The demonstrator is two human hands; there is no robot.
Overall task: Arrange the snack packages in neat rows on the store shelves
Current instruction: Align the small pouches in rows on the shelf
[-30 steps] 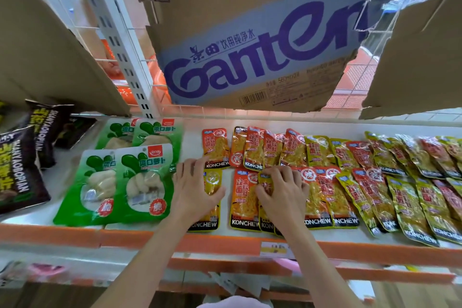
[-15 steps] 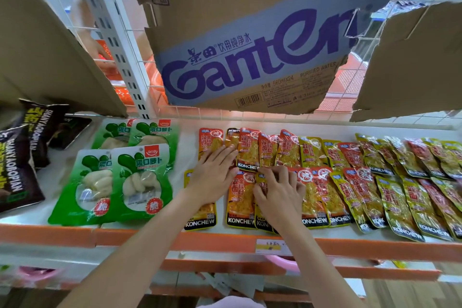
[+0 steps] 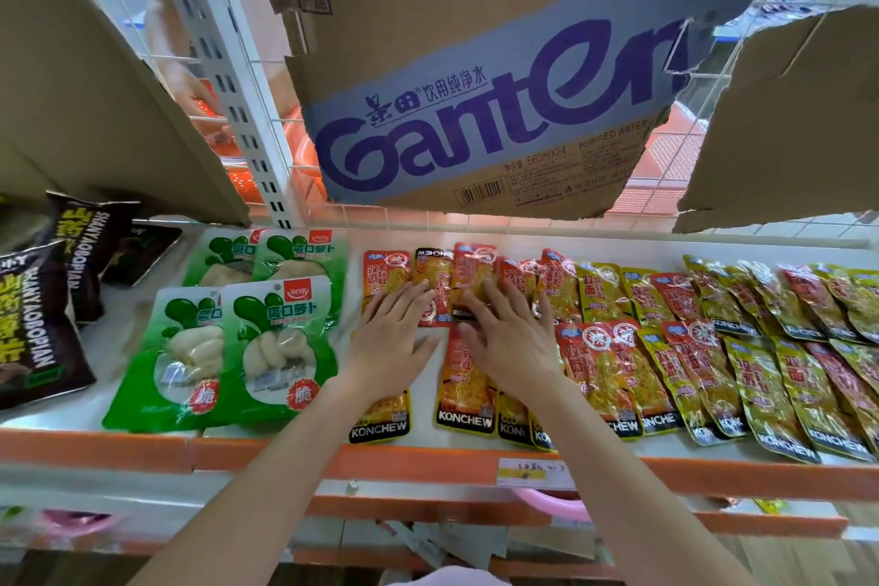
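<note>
left hand [image 3: 391,338] flat on orange snack packets [image 3: 468,388] | right hand [image 3: 511,338] flat beside it | green packs [image 3: 238,347] left of packets | shelf [image 3: 266,452]

Single view only, head-mounted wide-angle, so no overlap with another camera. It looks forward and down onto the white shelf [image 3: 475,238] from close range, both forearms entering from the bottom edge. The shelf's orange front lip [image 3: 428,462] runs across the lower third. The upper half is filled by the Ganten carton [image 3: 475,109] hanging overhead. Strong barrel distortion at the edges, with lower shelves just visible at the bottom.
</note>
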